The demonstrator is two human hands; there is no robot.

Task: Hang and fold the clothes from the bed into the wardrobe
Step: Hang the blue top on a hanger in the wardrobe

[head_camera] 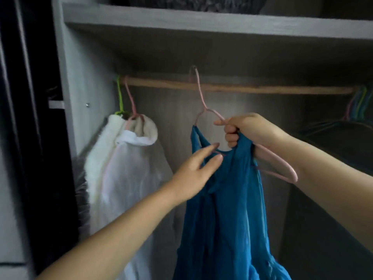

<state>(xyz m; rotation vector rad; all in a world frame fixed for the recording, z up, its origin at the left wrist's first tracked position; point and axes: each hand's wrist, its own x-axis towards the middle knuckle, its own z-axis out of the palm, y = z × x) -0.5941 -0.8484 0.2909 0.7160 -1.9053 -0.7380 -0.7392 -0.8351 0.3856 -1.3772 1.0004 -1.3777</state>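
The right hand (245, 130) holds a pink hanger (278, 164) with a blue top (228, 209) near the wardrobe rail (242, 87). The left hand (193, 172), fingers straight, touches the top.

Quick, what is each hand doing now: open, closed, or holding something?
Left hand: open, fingers straight, touching the blue garment.
Right hand: closed around the pink hanger and the garment's top.

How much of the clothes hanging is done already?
Done: white clothes hang on the rod. In hand: the right hand grips the blue garment and its pink hanger; the left hand reaches in. Left: hooking it on the rod.
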